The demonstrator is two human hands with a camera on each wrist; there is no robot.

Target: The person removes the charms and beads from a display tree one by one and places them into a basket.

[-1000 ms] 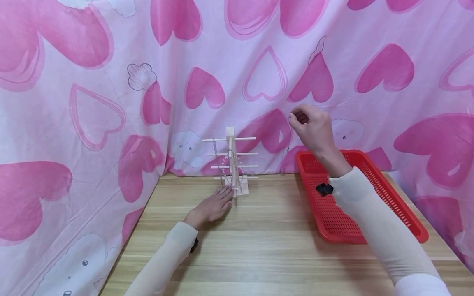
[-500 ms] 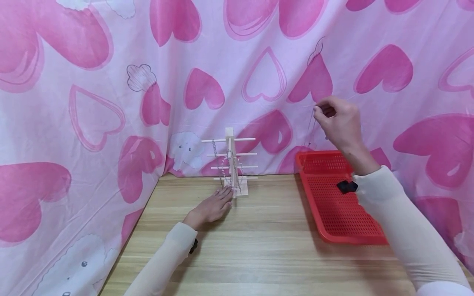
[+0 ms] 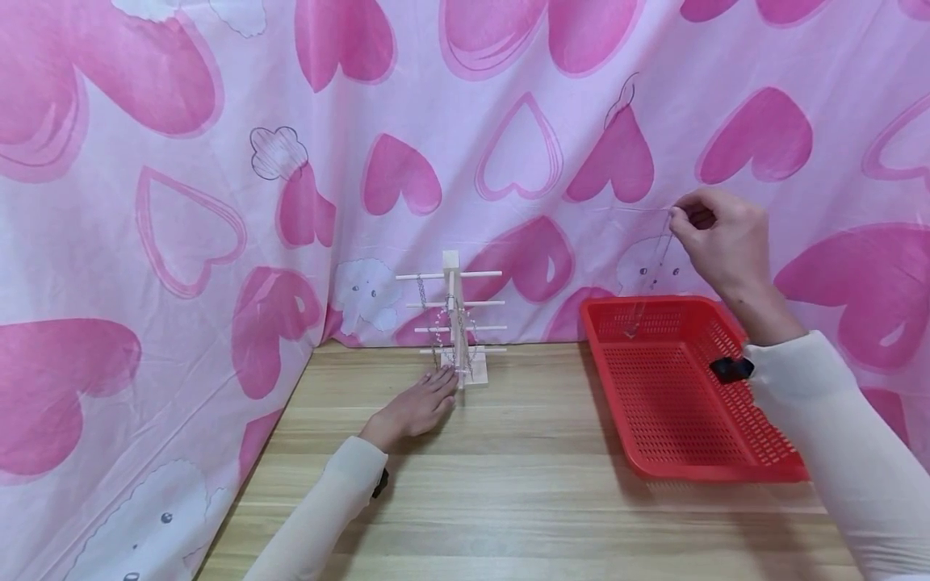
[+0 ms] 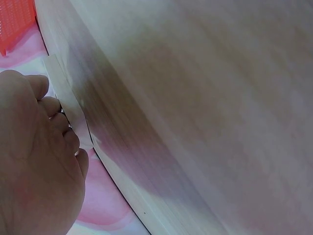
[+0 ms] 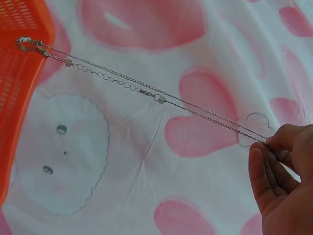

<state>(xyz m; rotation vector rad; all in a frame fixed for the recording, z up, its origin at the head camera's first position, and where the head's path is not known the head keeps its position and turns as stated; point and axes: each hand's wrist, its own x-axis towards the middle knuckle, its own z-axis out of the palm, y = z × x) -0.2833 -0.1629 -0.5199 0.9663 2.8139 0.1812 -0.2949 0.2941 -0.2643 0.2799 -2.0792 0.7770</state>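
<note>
My right hand [image 3: 715, 234] is raised above the back of the red mesh basket [image 3: 734, 460] and pinches a thin silver chain necklace [image 5: 146, 90] between thumb and fingertips [image 5: 274, 156]. The chain [image 3: 652, 270] hangs down so its lower end is over the basket's far end. My left hand [image 3: 417, 403] lies flat on the wooden table, fingers straight, with its fingertips on the base of a small wooden jewellery stand [image 3: 456, 323]. Several chains hang from the stand's cross bars. In the left wrist view the left hand [image 4: 39, 161] presses on the stand's base [image 4: 68, 105].
A pink cloth with heart prints [image 3: 218, 161] hangs behind and to the left of the wooden table [image 3: 508, 484]. The basket sits at the table's right side, its inside showing only mesh.
My right hand has carried the necklace to the right, from beside the stand to above the basket's far end. The left hand has stayed on the stand's base.
</note>
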